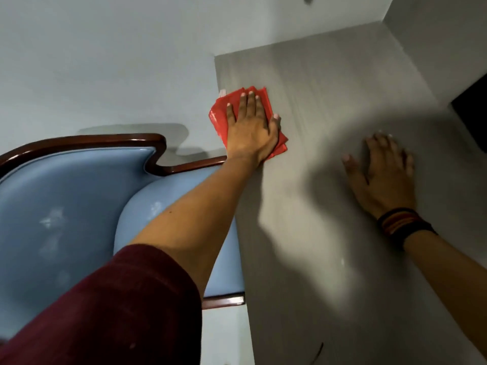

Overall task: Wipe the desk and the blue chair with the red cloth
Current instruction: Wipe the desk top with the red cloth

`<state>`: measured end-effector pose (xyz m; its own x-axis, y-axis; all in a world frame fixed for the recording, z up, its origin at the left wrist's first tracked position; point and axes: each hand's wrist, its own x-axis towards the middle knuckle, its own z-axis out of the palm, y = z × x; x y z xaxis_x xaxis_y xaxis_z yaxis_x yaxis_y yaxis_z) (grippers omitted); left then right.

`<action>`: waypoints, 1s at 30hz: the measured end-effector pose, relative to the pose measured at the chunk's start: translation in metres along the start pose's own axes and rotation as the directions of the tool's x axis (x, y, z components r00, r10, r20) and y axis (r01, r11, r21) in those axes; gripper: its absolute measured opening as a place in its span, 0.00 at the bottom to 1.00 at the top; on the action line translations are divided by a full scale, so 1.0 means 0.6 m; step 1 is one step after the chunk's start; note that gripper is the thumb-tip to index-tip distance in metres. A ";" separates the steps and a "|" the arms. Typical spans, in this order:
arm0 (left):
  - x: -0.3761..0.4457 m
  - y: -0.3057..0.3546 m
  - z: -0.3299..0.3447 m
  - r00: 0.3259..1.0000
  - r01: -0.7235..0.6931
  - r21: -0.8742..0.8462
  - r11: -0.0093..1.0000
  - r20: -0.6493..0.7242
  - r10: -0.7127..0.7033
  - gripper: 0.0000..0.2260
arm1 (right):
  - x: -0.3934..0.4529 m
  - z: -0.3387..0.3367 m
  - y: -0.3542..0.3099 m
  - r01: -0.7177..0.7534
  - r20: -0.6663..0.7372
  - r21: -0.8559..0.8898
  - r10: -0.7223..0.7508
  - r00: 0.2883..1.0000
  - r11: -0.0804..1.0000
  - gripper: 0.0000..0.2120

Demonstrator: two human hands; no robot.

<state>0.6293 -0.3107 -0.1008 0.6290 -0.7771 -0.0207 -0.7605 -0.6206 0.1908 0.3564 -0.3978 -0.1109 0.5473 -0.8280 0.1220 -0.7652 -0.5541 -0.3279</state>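
Note:
A folded red cloth point(220, 117) lies on the grey desk point(329, 101) near its far left edge. My left hand point(251, 127) presses flat on the cloth, fingers spread over it. Farther right, my right hand point(384, 175) rests flat on the desk top, fingers apart, holding nothing; dark bands circle its wrist. The blue chair point(66, 206), padded with a dark wooden frame, stands to the left of the desk, its seat against the desk's side. My left forearm reaches over the chair's seat.
A pale wall point(105, 61) rises behind the chair and desk. A grey side panel point(442, 43) closes the desk on the right, with a dark object point(471, 119) at the right edge. A thin dark cord point(319, 350) lies near the desk's front.

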 end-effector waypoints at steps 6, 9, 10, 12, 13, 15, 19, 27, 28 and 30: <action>-0.322 0.063 0.022 0.998 -0.057 -0.032 0.998 -0.013 0.056 0.34 | -0.014 -0.017 -0.004 -0.032 0.034 0.065 0.030 0.999 0.997 0.34; -0.488 0.108 0.033 0.993 -0.115 -0.085 0.990 -0.002 0.115 0.34 | -0.060 -0.037 0.003 -0.062 0.015 0.125 0.061 0.998 0.990 0.30; -0.539 0.121 0.034 0.989 -0.144 -0.108 0.984 0.019 0.147 0.34 | -0.090 -0.051 0.016 -0.064 0.010 0.124 0.063 0.998 0.990 0.29; -0.629 0.141 0.036 0.975 -0.200 -0.101 0.975 0.077 0.208 0.34 | -0.157 -0.079 0.058 -0.063 -0.003 0.085 0.064 0.998 0.994 0.31; -0.664 0.147 0.037 0.967 -0.225 -0.083 0.971 0.103 0.233 0.34 | -0.192 -0.093 0.086 -0.083 -0.014 0.059 0.084 0.996 0.995 0.33; -0.697 0.151 0.040 0.961 -0.247 -0.051 0.968 0.116 0.251 0.34 | -0.248 -0.110 0.130 -0.152 0.001 0.016 0.152 0.988 0.988 0.37; -0.682 0.158 0.050 0.970 -0.211 -0.112 0.971 0.096 0.222 0.35 | -0.284 -0.100 0.146 -0.206 0.025 -0.048 0.207 0.978 0.977 0.36; -0.456 0.245 0.059 0.991 -0.124 -0.115 0.986 0.040 0.129 0.37 | -0.278 -0.091 0.154 -0.174 -0.014 -0.039 0.174 0.985 0.984 0.35; -0.413 0.255 0.062 0.992 -0.117 -0.115 0.986 0.041 0.123 0.37 | -0.278 -0.089 0.156 -0.165 -0.020 -0.032 0.165 0.986 0.986 0.35; -0.336 0.277 0.064 0.990 -0.121 -0.112 0.986 0.054 0.127 0.38 | -0.277 -0.087 0.165 -0.159 -0.032 -0.021 0.158 0.987 0.987 0.34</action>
<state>0.3700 -0.2610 -0.1027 0.5175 -0.8543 -0.0492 -0.8080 -0.5068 0.3007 0.1722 -0.3198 -0.1146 0.4081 -0.9076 0.0983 -0.8495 -0.4169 -0.3234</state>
